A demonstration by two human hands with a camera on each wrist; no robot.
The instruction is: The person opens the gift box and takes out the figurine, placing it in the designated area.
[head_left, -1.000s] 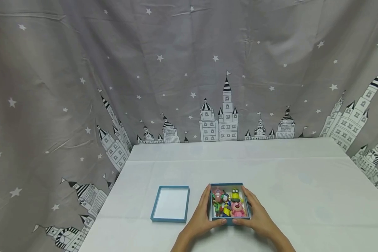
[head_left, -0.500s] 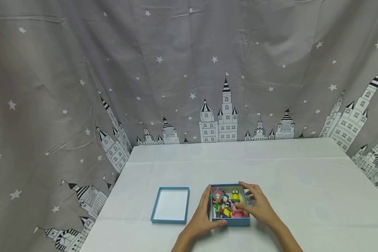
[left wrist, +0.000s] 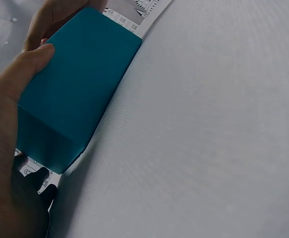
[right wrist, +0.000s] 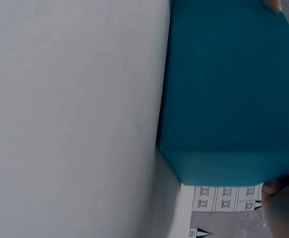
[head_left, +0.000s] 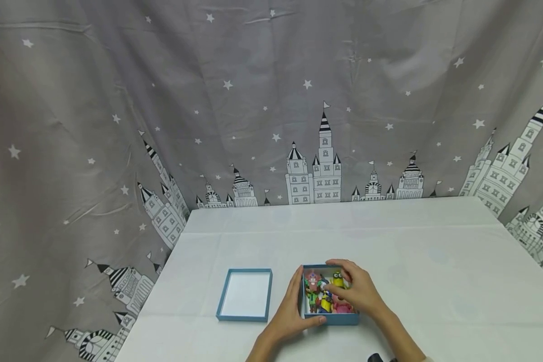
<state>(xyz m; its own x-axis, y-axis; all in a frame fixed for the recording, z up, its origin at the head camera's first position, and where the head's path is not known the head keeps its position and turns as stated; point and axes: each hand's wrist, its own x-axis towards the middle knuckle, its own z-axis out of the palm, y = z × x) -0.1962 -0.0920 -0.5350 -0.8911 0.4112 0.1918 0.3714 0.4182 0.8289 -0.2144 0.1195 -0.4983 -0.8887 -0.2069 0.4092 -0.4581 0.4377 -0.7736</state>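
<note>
A blue square box [head_left: 341,319] full of small toy figures stands on the white table. My left hand [head_left: 289,314] grips its near left corner, fingers along the left side and thumb at the front rim; the left wrist view shows the thumb on the blue box wall [left wrist: 80,84]. My right hand [head_left: 361,289] is over the box's right half, thumb and fingers spread apart above the contents. Partly under its fingers is a yellow goggled figure [head_left: 338,279]; a pink figure [head_left: 342,306] lies below the thumb. Further left are a pinkish-brown figure [head_left: 313,281] and a green one [head_left: 312,300].
A shallow blue-rimmed lid [head_left: 243,318] with a white inside lies left of the box. A grey curtain [head_left: 253,75] with stars and castles hangs behind and beside the table [head_left: 412,246]. A dark object [head_left: 375,357] shows at the bottom edge, by the right forearm.
My right hand has left the box's right side and moved up and left over the figures, its fingers now near the yellow one. The left hand keeps its grip.
</note>
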